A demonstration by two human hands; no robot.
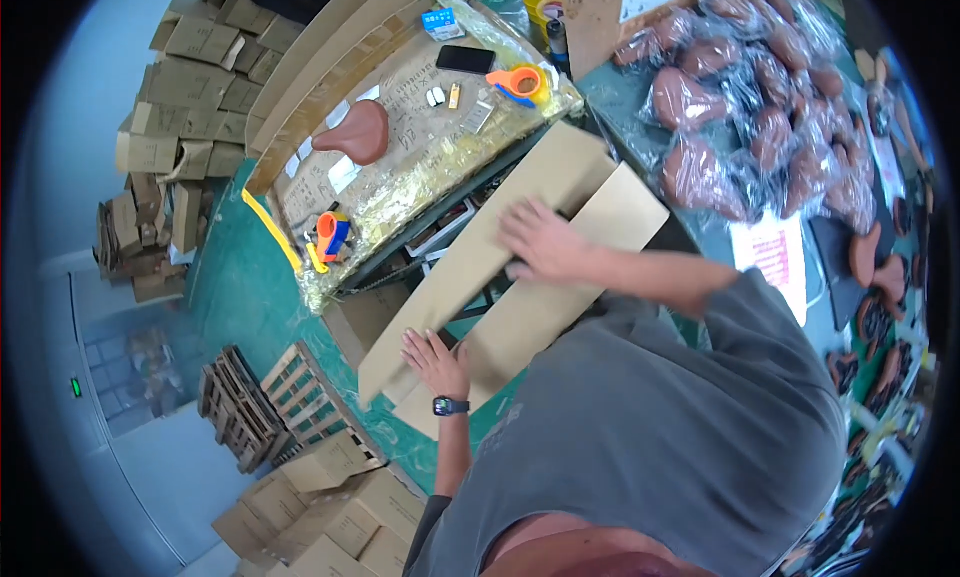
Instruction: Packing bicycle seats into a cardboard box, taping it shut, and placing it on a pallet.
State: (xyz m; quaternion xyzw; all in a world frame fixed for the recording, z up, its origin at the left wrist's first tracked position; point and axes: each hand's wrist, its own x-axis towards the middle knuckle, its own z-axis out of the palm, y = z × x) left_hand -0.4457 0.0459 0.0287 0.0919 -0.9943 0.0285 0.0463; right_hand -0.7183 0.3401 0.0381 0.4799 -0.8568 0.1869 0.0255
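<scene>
From the head camera, a long flat cardboard box (pixel 520 267) lies at the middle of the picture, its long axis running from about seven o'clock up to one o'clock, with two flaps spread at the upper end. The left hand (pixel 437 362) lies flat on the lower end of the box, fingers spread and unclenched, a dark watch (pixel 450 406) on its wrist. The right hand (pixel 540 242) presses on the middle of the box, fingers splayed and pressing flat rather than gripping.

At eleven o'clock stands a worktable (pixel 330 277) covered in scribbled cardboard under clear film; a brown bicycle saddle (pixel 355 132) rests on it, with an orange tape dispenser (pixel 333 232) near its lower edge and another orange dispenser (pixel 520 82) toward twelve o'clock beside a black phone (pixel 465 59). At two o'clock a heap of brown saddles in clear plastic bags (pixel 760 107) covers the green bench. A white sheet printed in red (pixel 775 257) lies at three o'clock. Flattened brown cartons (pixel 185 77) pile at ten o'clock, closed cartons (pixel 330 507) at seven, and wooden pallets (pixel 270 397) at eight.
</scene>
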